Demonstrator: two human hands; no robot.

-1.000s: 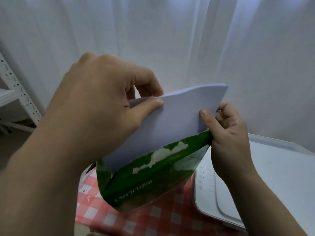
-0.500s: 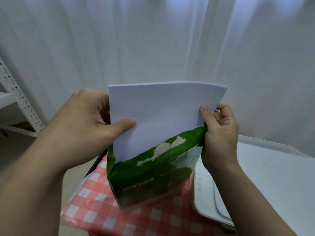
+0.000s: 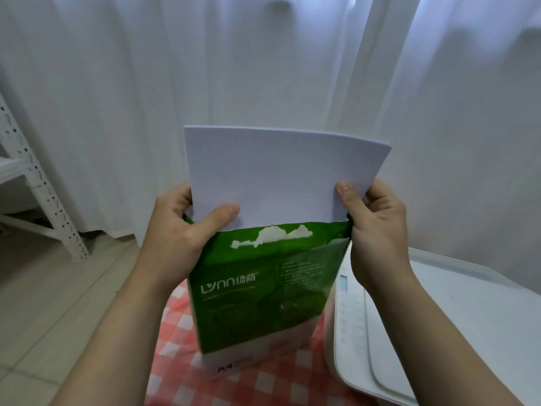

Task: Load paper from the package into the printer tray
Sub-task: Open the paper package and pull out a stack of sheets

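A stack of white paper stands upright, its upper part projecting from the torn-open top of a green package. The package stands on end on a red-and-white checked cloth. The left hand grips the paper's left edge at the package mouth, thumb pressed flat on the front sheet. The right hand pinches the paper's right edge, thumb in front and fingers curled behind. A white printer sits just beside the package, to its right. White curtains hang behind; a white perforated shelf frame stands at far left.
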